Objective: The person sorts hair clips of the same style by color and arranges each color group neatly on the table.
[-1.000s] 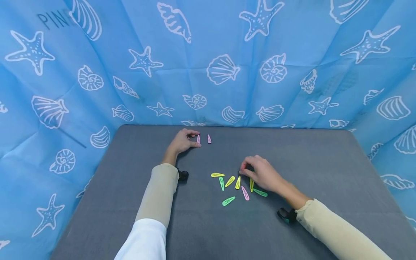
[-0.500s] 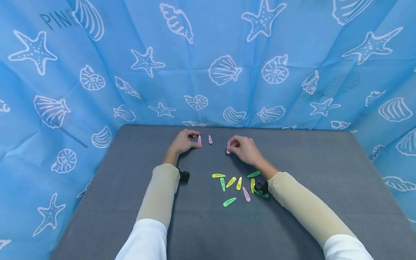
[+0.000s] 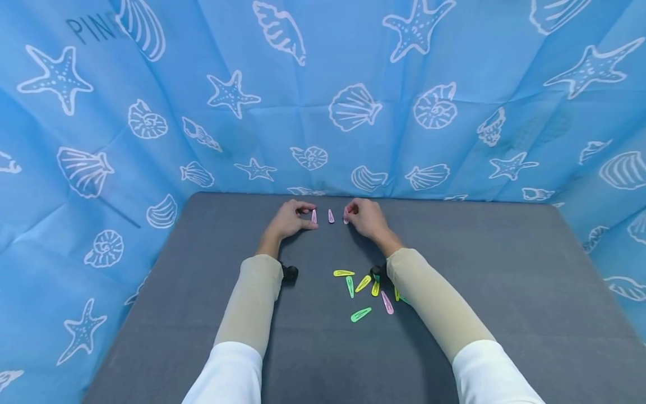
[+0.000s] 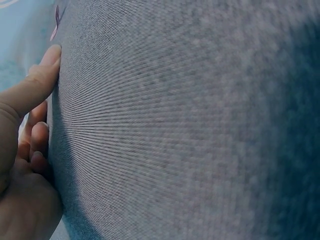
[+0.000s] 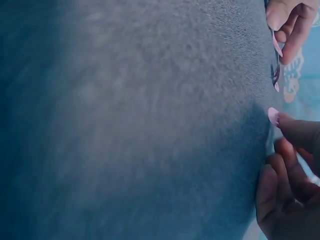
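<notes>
At the far edge of the table my left hand (image 3: 290,220) holds a pink snap hair clip (image 3: 314,216) between thumb and index finger, at the clip's two ends. A second pink hair clip (image 3: 331,216) lies just to its right, untouched. My right hand (image 3: 367,217) pinches a third pink hair clip (image 5: 273,116) at the table surface, right of the other two. The three clips stand roughly side by side, lengthwise away from me. In the left wrist view the left thumb (image 4: 50,57) shows, and its clip is hidden.
Nearer me lie several loose hair clips: yellow ones (image 3: 344,273), green ones (image 3: 360,314) and one pink clip (image 3: 387,302). My right forearm (image 3: 429,297) partly covers some of them. A blue curtain (image 3: 303,112) with shell prints hangs behind the grey table (image 3: 202,241).
My right hand has come from the loose clips up to the far edge, then left, carrying a pink hair clip into place beside the others. The left hand has stayed put.
</notes>
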